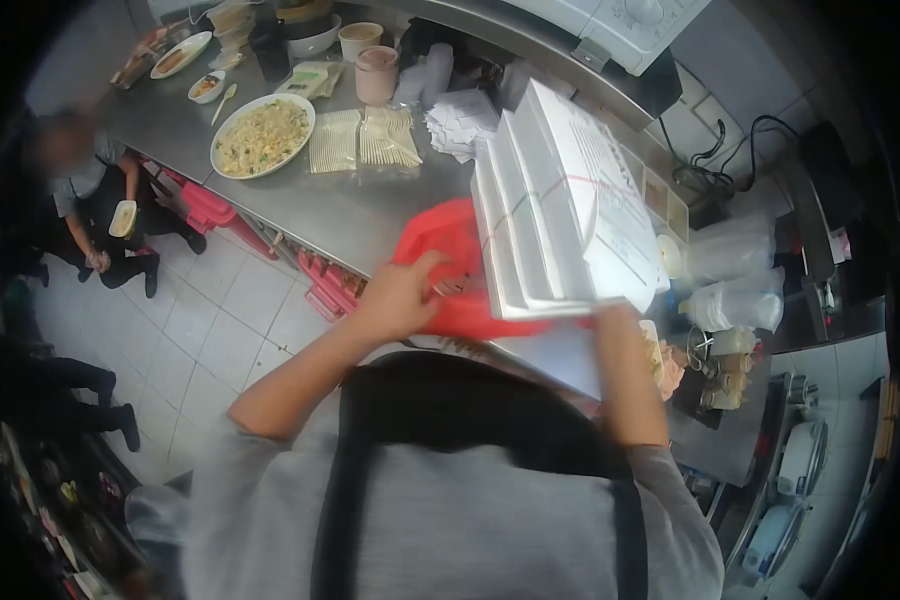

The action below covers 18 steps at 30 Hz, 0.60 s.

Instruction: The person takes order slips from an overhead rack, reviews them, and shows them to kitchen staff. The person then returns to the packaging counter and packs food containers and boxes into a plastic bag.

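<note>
A stack of white takeout boxes (540, 210), bound with a thin reddish band, is tilted above the steel counter. At its lower right corner, my right hand (615, 325) grips it; the hand is blurred and its fingers are partly hidden. A red plastic bag (440, 235) lies beside and partly under the boxes, its mouth bunched up. Closed on the bag's near left side is my left hand (405, 295), thumb and fingers bent. How far the boxes sit within the bag cannot be made out.
On the steel counter (345, 225) are a plate of fried rice (263, 137), packs of wooden cutlery (365, 138), a pink-filled tub (376, 75) and papers (462, 122). Stacked plastic containers (735, 300) stand to the right. A person (100, 195) sits at the left holding a small dish.
</note>
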Tool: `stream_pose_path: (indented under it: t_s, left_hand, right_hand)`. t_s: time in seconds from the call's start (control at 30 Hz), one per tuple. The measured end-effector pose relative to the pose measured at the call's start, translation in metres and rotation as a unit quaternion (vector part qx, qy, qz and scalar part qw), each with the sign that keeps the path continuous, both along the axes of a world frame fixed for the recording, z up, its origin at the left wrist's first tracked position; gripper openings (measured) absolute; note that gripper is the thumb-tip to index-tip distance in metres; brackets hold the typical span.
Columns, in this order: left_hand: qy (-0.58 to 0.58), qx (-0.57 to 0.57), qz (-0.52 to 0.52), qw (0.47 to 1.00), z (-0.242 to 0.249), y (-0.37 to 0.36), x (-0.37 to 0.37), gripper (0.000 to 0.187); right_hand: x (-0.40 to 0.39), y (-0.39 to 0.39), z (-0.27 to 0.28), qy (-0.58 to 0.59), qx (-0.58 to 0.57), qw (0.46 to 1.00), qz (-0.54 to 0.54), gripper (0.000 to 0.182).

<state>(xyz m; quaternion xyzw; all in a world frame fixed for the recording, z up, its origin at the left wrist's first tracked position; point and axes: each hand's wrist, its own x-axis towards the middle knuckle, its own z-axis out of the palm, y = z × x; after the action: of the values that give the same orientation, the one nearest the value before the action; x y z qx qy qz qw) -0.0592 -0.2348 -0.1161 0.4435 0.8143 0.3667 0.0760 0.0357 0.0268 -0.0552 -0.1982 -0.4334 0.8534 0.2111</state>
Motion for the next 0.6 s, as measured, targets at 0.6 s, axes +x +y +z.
stream_pose_path:
  t_s: [0.6]
  left_hand:
    - [-0.622, 0.368, -0.062, 0.689, 0.067, -0.024, -0.047, 0.031]
  right_hand:
    - [0.015, -0.010, -0.031, -0.063, 0.018, 0.995, 0.076, 0.046]
